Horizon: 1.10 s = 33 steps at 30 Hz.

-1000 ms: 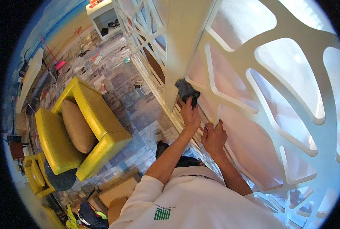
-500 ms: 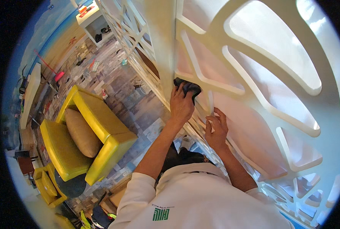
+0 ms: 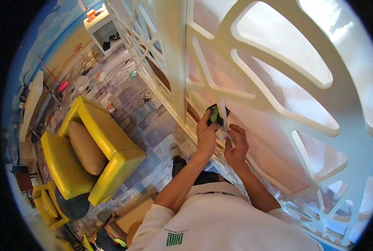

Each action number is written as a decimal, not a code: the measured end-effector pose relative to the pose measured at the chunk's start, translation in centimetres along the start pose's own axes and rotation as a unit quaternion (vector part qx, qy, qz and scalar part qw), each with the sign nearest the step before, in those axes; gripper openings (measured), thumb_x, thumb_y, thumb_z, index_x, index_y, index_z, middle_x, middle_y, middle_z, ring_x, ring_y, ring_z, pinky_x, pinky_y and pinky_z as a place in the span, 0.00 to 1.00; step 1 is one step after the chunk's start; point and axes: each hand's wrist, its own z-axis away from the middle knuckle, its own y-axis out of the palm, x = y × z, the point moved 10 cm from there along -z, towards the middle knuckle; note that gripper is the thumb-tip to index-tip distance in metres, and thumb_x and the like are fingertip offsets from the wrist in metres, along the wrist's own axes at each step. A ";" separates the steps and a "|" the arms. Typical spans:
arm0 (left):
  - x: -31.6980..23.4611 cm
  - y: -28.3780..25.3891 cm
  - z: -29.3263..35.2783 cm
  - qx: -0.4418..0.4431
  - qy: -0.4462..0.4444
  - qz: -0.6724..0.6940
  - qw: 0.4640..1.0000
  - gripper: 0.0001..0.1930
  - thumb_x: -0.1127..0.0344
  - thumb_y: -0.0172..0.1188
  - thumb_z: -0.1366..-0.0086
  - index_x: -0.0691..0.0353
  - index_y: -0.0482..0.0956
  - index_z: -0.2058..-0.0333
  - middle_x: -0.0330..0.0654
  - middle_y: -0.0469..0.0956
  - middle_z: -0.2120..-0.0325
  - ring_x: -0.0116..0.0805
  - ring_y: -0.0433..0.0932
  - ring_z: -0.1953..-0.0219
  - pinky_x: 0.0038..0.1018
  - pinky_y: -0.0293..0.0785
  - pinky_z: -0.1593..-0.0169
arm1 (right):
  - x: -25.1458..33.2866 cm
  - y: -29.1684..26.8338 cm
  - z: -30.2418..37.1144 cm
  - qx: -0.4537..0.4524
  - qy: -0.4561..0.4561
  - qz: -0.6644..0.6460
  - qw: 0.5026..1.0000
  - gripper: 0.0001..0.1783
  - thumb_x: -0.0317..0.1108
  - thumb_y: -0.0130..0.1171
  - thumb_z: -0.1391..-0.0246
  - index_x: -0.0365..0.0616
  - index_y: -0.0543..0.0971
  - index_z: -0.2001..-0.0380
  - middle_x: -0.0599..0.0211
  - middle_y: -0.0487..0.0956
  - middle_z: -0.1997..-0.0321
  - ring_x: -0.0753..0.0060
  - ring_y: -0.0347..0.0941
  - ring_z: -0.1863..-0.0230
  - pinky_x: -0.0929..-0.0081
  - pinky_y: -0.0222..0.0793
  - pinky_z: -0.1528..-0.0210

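A dark cloth with a green patch is held in my left hand, its fingers wrapped round it. The cloth presses against a narrow strut of the white lattice panel, low beside the upright post. Close by on the right, my right hand is at the lower part of that strut, thumb and fingers bent and apart. Its fingertips seem to touch the panel edge, but I cannot make out anything held in them. Behind the lattice openings lies a pale pinkish surface.
To my left stands a yellow armchair with a brown cushion. A smaller yellow chair and a dark round table are beyond it. A white cabinet is at the far end of the wood-patterned floor, where small items lie scattered.
My left hand has moved right and down along the panel with the cloth, from the post corner to the strut by my right hand. The cloth's green part now shows.
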 end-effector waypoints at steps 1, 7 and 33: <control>-0.3 0.0 -0.6 -0.002 -0.035 0.073 0.997 0.29 0.80 0.49 0.36 0.72 0.67 0.35 0.49 0.77 0.44 0.39 0.77 0.48 0.32 0.74 0.43 | 0.5 0.0 -0.1 -0.003 -0.023 -0.002 1.000 0.16 0.17 0.58 0.49 0.40 0.77 0.56 0.48 0.78 0.45 0.44 0.76 0.44 0.57 0.74 0.44; -2.7 0.0 -4.2 0.018 -0.142 0.381 0.913 0.18 0.79 0.49 0.36 0.66 0.76 0.48 0.47 0.80 0.51 0.41 0.80 0.50 0.39 0.77 0.42 | 1.5 0.8 -0.2 0.007 -0.066 0.024 0.998 0.15 0.15 0.58 0.48 0.38 0.77 0.56 0.47 0.77 0.47 0.44 0.77 0.45 0.59 0.75 0.46; -3.7 -2.4 -3.7 0.022 -0.112 0.234 0.965 0.23 0.81 0.53 0.37 0.66 0.73 0.41 0.46 0.77 0.48 0.39 0.79 0.48 0.36 0.77 0.44 | 1.0 -0.6 1.0 -0.112 0.019 0.025 0.993 0.13 0.15 0.59 0.47 0.40 0.78 0.59 0.49 0.79 0.50 0.46 0.79 0.47 0.59 0.78 0.48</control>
